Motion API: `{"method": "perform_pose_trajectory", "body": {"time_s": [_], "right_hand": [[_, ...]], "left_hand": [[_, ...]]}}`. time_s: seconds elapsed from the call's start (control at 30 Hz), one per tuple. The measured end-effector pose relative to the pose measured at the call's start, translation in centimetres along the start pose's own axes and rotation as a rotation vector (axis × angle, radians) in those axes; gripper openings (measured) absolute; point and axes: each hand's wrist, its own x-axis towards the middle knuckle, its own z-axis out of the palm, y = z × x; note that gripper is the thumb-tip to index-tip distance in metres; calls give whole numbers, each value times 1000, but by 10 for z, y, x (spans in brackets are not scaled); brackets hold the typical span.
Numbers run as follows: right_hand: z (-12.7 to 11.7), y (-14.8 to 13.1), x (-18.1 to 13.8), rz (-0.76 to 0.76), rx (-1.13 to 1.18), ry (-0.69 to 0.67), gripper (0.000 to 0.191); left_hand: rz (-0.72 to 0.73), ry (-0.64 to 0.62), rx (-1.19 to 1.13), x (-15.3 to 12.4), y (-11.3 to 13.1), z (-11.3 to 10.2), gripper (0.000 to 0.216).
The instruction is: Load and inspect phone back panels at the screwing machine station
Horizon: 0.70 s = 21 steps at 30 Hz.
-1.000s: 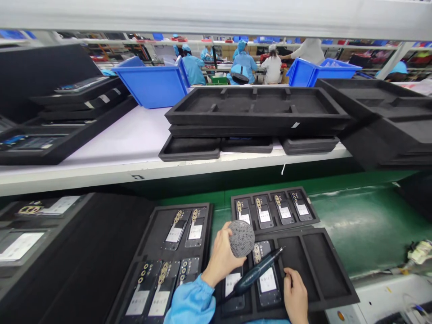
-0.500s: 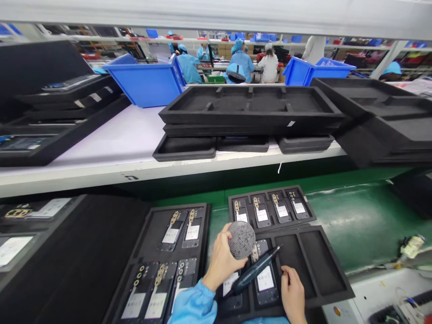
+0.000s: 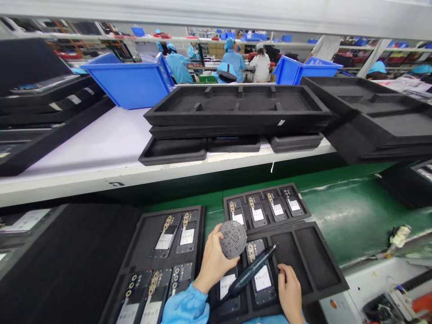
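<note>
My left hand [image 3: 216,261] grips a round grey dimpled disc [image 3: 233,239], its face tilted up with small specks on it. Below, a dark pen-shaped electric screwdriver [image 3: 251,272] lies slantwise across the tray, tip toward the upper right. Under it, a phone body [image 3: 261,279] with a white label sits in a slot of a black foam tray [image 3: 322,256]. Right of that phone, my right hand [image 3: 289,290] is over the tray with fingers curled and thumb and forefinger close together; whatever they pinch is too small to tell.
Behind, another foam tray [image 3: 300,198] holds several phone bodies. More sit in a tray [image 3: 143,238] on the left. Black trays [image 3: 236,119] and blue bins [image 3: 130,83] stand on the shelf above. A white machine [image 3: 357,288] is at lower right. Co-workers [image 3: 232,60] are far back.
The camera view has turned slightly, so most things sit farther left. The disc in my left hand shows its face a little differently. My right hand stays beside the same phone body.
</note>
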Motion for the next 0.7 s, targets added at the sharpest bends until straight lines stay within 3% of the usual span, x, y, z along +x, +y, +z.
{"method": "perform_pose_trajectory", "body": {"time_s": [0.4,0.7], "right_hand": [[-2,-4,1,13,4,-2,29],[-3,-4,0,26,16,-10,28]], "left_hand": [[-51,22,-3,10,-17,-7,65],[-77,94,-20,40,-51,-7,65]]}}
